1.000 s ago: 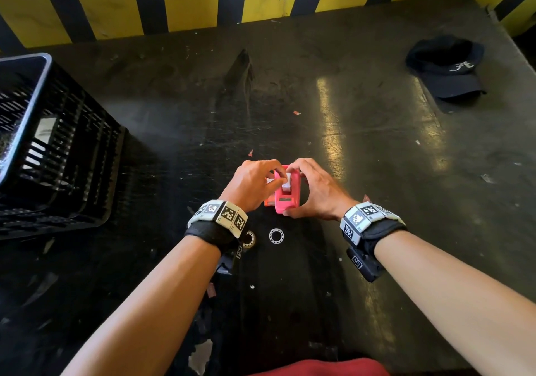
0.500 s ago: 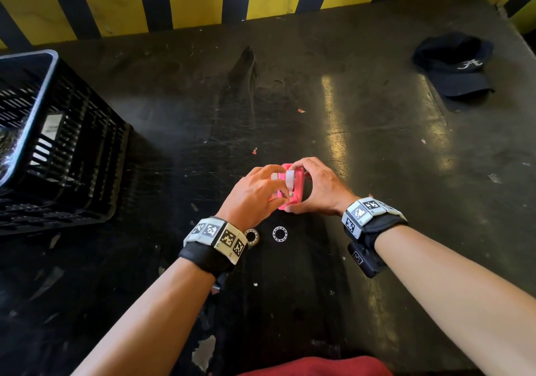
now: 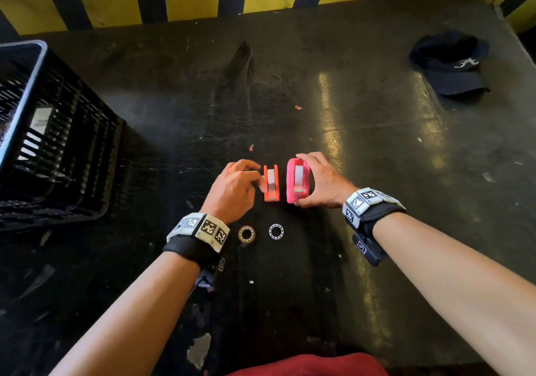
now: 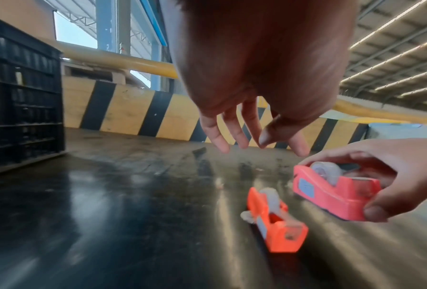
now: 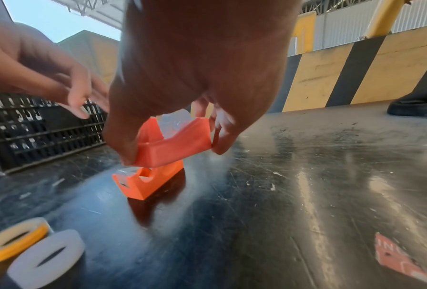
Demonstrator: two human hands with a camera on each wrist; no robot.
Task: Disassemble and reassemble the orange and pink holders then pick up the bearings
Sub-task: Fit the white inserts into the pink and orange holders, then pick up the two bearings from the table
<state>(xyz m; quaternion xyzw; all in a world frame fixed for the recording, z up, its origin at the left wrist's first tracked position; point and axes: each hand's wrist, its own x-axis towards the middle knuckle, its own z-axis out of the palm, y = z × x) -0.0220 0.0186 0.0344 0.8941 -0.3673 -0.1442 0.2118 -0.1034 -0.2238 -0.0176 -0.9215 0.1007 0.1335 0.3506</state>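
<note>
Holders now apart: orange holder set down on desk, my left hand slack-fingered beside it, holding nothing; my right hand grips pink holder. Both rolls seated, so reassembly looks finished; bearings wait near my wrists

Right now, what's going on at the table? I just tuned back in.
A person is working two small tape holders. The right hand grips the pink holder, lifted just off the table. The orange holder stands on the table, and the left hand hovers open beside it, its grip released. Two bearings lie untouched nearer the person.
</note>
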